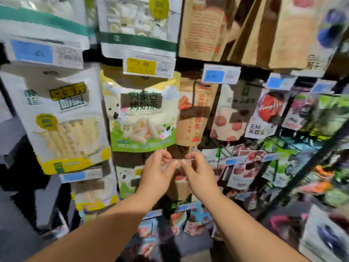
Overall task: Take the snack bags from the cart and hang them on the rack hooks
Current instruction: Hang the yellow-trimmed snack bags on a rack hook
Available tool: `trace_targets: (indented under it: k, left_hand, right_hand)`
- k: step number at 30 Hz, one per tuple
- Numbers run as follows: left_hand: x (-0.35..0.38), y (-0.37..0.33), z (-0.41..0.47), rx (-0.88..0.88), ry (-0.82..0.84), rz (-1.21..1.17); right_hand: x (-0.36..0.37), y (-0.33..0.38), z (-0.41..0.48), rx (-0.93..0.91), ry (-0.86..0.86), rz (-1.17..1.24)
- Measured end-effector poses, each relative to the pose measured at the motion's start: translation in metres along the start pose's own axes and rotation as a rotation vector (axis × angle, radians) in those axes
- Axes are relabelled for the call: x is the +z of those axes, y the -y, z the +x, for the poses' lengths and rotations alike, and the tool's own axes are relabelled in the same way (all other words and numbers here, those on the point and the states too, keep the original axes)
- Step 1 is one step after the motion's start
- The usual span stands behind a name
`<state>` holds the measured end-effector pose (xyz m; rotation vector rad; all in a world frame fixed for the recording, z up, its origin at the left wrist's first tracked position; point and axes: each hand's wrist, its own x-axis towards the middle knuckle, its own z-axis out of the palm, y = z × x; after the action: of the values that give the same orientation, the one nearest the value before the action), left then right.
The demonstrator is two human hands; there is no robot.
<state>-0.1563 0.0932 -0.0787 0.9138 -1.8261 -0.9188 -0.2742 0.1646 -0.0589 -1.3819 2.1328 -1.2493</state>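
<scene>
Both my hands are raised side by side in front of the hanging rack. My left hand (pixel 157 172) and my right hand (pixel 197 172) each pinch an end of a small clear plastic piece (pixel 187 159) with curled fingertips. It sits just below a green-and-yellow milk-stick bag (pixel 141 114) and a brown hawthorn-strip bag (pixel 194 118), which both hang from hooks. A brown bag (pixel 179 188) hangs partly hidden behind my hands. What the clear piece is fixed to is blurred.
Snack bags cover the rack: a white-and-yellow bag (pixel 64 120) on the left and red fruit-slice bags (pixel 230 118) on the right. A yellow 7.90 price tag (pixel 141 65) hangs above. Black wire racking (pixel 302 167) runs down the right side. More bags (pixel 192 222) hang lower.
</scene>
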Motion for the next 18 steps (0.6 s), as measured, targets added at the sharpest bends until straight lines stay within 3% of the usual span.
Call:
trace_targets:
  k: [7,12,18]
  left_hand:
    - [0.186,-0.045,-0.057,-0.171,0.636,-0.13]
    - [0.305,-0.081,-0.132,0.006,1.076,0.024]
    - [0.392,-0.106,-0.23,0.394,1.397,0.283]
  right_hand:
    - [-0.131,-0.127,-0.061,0.282,-0.273,-0.063]
    - [-0.207,-0.227,-0.146,0.555,-0.449,-0.095]
    - [-0.272,-0.301,-0.269,0.839,-0.578,-0.104]
